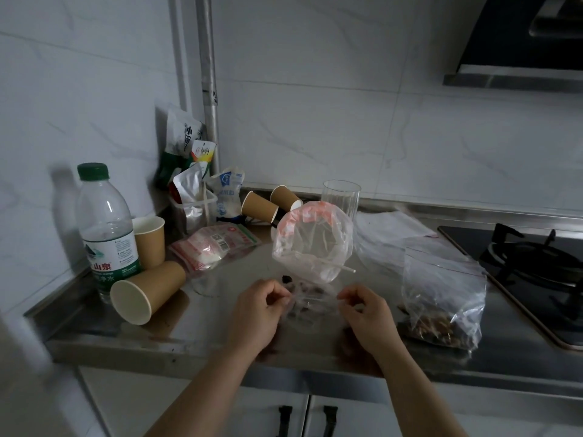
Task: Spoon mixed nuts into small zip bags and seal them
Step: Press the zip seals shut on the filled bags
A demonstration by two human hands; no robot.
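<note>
On the counter point(202, 326), the left hand point(255, 313) and right hand point(369, 313) are pinching the top corners of a small zip bag point(310, 305) holding dark nuts. Right of it, a large clear bag point(441, 298) is lying with mixed nuts pooled at its bottom.

Kitchen was pretty dim, kinda grey light overall. White marble-look tile walls point(315, 89) met in a corner with a metal pipe point(209, 89) running up it. Stainless steel bench point(195, 329) sat below, white cabinet doors point(252, 414) with dark handles underneath, a gas hob point(530, 263) at the right and a range hood point(520, 42) up above
</note>
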